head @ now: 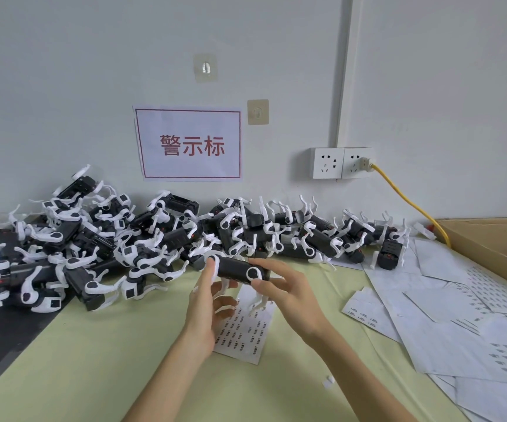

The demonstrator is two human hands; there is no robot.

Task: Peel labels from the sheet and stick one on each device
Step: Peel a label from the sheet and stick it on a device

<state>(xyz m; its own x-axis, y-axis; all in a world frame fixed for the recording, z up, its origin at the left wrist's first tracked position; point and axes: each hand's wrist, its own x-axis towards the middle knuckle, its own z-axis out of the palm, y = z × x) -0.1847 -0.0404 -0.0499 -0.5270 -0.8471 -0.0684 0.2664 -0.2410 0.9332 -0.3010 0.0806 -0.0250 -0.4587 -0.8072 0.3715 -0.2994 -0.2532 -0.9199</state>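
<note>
One black device with white legs (236,272) is lifted above the green table mat, held between both hands. My left hand (208,303) holds its left end, thumb up against the white end cap. My right hand (288,295) grips its right end, with the thumb under the round white disc and the fingers over the top. The label sheet (246,333) lies flat on the mat right below the device, partly hidden by my left hand. A big pile of similar devices (154,239) stretches along the wall behind.
Several loose label sheets (447,315) are spread over the right side of the mat. A cardboard box (495,242) stands at the far right, with a yellow cable (407,202) running to a wall socket. A small white scrap (328,381) lies near my right forearm.
</note>
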